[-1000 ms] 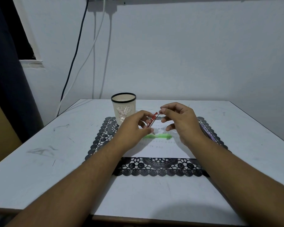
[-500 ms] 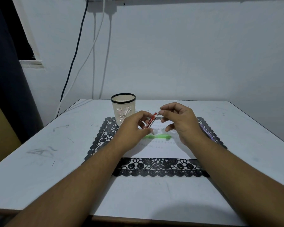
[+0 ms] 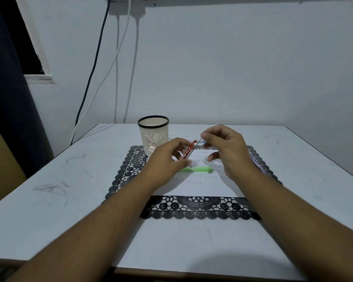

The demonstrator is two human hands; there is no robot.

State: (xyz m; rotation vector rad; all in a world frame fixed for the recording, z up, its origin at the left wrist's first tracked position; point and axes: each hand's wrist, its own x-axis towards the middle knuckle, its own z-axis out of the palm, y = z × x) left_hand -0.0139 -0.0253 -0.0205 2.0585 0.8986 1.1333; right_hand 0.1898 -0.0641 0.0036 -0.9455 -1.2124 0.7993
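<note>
Fingers (image 3: pixel 184 142) of the left hand (image 3: pixel 165 161) grip one red plastic pen barrel (image 3: pixel 188 152), tilted above the sheet. The right hand (image 3: pixel 230 151) pinches one thin grey rod (image 3: pixel 199 141) at the barrel's top. One green pen (image 3: pixel 198 169) lies on one white paper sheet (image 3: pixel 202 189), on one black lace mat (image 3: pixel 192 208). One cream mesh cup (image 3: pixel 153 135) stands at the mat's far left corner. White scuffed worktop (image 3: pixel 69 180); white wall (image 3: pixel 232 68), hanging cables (image 3: pixel 94 64).

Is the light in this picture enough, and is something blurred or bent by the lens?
Head view: dim, bluish light, no glare. Head view: soft shadow on the table, near edge. Head view: the wide lens seems to tilt the window frame. Head view: the label of the red tube in the left hand is blurred; the rod pinched by the right hand is barely visible.
</note>
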